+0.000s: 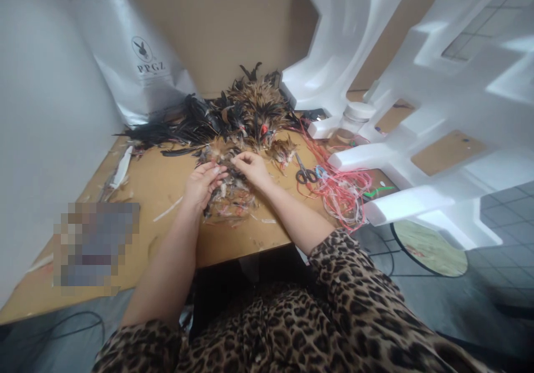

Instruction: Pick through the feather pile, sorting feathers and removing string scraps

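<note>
Over a small heap of brown and dark feathers (233,186), both hands work close together with fingertips almost meeting. My left hand (203,183) is closed in a pinch, palm partly turned up; whatever is between its fingers is too small to name. My right hand (252,168) pinches thumb against forefinger at the heap's upper edge, and its grip is also too fine to make out. A fluffy brown tuft (219,149) lies just beyond the fingertips. Behind it spreads a larger pile of brown feathers (262,103) and long black feathers (175,128).
Black-handled scissors (306,175) and tangled pink and clear strings (344,192) lie to the right. White foam packing (392,206) overhangs that side, near a lidded jar (357,114). A silver bag (137,55) stands at the back left. A blurred-out flat object (98,245) lies front left.
</note>
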### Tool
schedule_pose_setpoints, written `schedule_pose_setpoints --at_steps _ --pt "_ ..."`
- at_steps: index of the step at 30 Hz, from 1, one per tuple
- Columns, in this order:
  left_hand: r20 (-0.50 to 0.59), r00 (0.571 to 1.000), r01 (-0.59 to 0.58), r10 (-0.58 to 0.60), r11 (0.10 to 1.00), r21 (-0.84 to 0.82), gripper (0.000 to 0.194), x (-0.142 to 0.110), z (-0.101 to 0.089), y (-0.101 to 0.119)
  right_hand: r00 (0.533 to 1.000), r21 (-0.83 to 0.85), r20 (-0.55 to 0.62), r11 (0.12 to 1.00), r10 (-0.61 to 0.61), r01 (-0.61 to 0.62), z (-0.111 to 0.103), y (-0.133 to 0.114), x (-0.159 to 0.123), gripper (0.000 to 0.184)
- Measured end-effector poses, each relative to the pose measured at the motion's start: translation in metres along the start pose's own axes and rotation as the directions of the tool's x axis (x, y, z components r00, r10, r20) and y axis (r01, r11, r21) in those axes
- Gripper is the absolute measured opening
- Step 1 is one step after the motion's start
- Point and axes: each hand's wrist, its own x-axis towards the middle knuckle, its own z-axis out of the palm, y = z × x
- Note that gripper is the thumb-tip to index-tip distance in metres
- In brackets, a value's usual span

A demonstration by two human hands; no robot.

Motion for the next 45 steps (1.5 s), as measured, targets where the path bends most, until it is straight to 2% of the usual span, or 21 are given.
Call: schedule_pose_setpoints --at_steps 3,9,16,18,21,24,26,28,31,33,35,39,45 --pt "-0.016 0.999 -0.036 0.037 0.998 0.042 0.031 0.0 0.002 -0.003 0.997 0.035 0.074 0.999 0.022 -0.025 0.004 -0.001 -0.003 0.025" --pt "-0.029 0.996 -0.078 0.08 0.995 0.062 0.034 0.002 0.001 -0.007 0.991 0.078 0.128 0.996 0.032 -0.042 0.008 0.002 -0.004 0.029" --pt "-0.007 0.988 -0.152 0.156 0.971 0.185 0.033 0.001 0.002 -0.011 0.995 0.137 0.098 0.991 -0.018 0.004 0.012 0.015 -0.001 0.022" --pt "-0.007 0.986 -0.162 0.167 0.963 0.215 0.031 0.001 0.002 -0.012 0.997 0.092 0.064 0.995 -0.037 0.031 0.011 0.017 0.0 0.02" --pt "-0.004 0.984 -0.175 0.18 0.957 0.23 0.028 0.0 0.003 -0.013 0.994 -0.067 0.014 0.991 -0.112 0.112 0.008 0.014 0.001 0.015" --pt "-0.031 0.979 -0.188 0.203 0.946 0.265 0.024 0.0 0.002 -0.013 0.975 -0.188 0.025 0.957 -0.222 0.222 0.004 0.009 0.0 0.01" --pt "-0.053 0.977 -0.187 0.209 0.944 0.274 0.023 0.0 0.002 -0.013 0.966 -0.212 0.043 0.943 -0.253 0.256 0.003 0.005 -0.001 0.01" --pt "-0.047 0.98 -0.18 0.196 0.956 0.232 0.022 0.001 0.002 -0.013 0.975 -0.172 0.048 0.96 -0.216 0.222 0.003 0.003 -0.003 0.011" --pt "0.003 0.991 -0.13 0.13 0.986 0.102 0.023 0.002 0.002 -0.012 0.995 0.046 0.098 0.999 -0.033 0.029 0.006 0.003 -0.004 0.018" --pt "0.021 0.997 -0.08 0.08 0.996 0.032 0.025 0.002 0.002 -0.011 0.981 0.21 0.172 0.97 0.088 -0.124 0.008 0.005 -0.005 0.022" --pt "0.02 0.999 -0.049 0.049 0.999 0.011 0.026 0.002 0.002 -0.011 0.965 0.303 0.216 0.929 0.149 -0.211 0.009 0.006 -0.005 0.024" --pt "0.018 0.997 -0.079 0.078 0.995 0.068 0.025 0.003 0.001 -0.015 0.971 0.333 0.197 0.923 0.132 -0.193 0.009 0.006 -0.005 0.026" --pt "-0.021 0.981 -0.183 0.192 0.957 0.224 0.021 0.002 0.002 -0.021 0.983 0.24 0.168 0.964 0.077 -0.117 0.004 0.004 -0.003 0.026"
